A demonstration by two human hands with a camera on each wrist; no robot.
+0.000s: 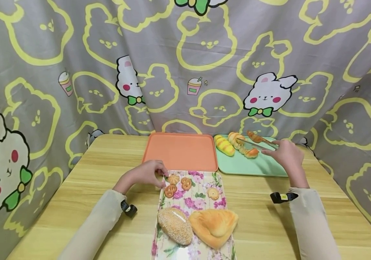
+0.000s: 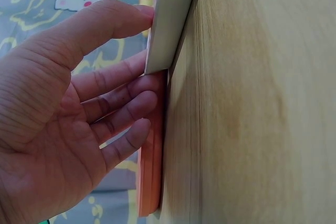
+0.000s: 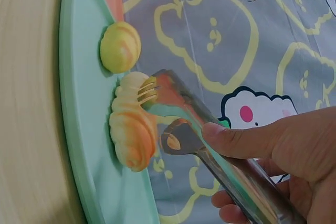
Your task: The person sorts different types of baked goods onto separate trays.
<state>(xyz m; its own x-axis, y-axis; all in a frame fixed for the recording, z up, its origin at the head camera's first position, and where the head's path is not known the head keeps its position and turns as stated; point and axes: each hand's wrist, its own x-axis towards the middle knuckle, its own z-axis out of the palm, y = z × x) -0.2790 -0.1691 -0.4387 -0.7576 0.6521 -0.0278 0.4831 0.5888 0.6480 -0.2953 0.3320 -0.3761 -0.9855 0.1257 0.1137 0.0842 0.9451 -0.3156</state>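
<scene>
My right hand (image 1: 287,155) holds metal serving tongs (image 3: 226,166) over the green tray (image 1: 237,168). The tongs' two arms stand apart, one ending in a fork, the other in a spoon-like tip. The fork tip is at a ridged croissant-shaped bread (image 3: 134,124) lying on that tray; whether it presses in, I cannot tell. Beside this bread lies a yellow striped bread (image 1: 224,145). At the far left corner of the flowered tray (image 1: 200,204), the thumb and index finger of my left hand (image 1: 146,173) touch the rim, its other fingers loosely bent.
The flowered tray carries several small cookies (image 1: 186,183), a seeded oval bread (image 1: 175,225) and a folded golden pastry (image 1: 214,227). An orange tray (image 1: 180,151) lies beyond it, left of the green tray. A patterned curtain (image 1: 172,72) hangs behind the wooden table (image 1: 107,151).
</scene>
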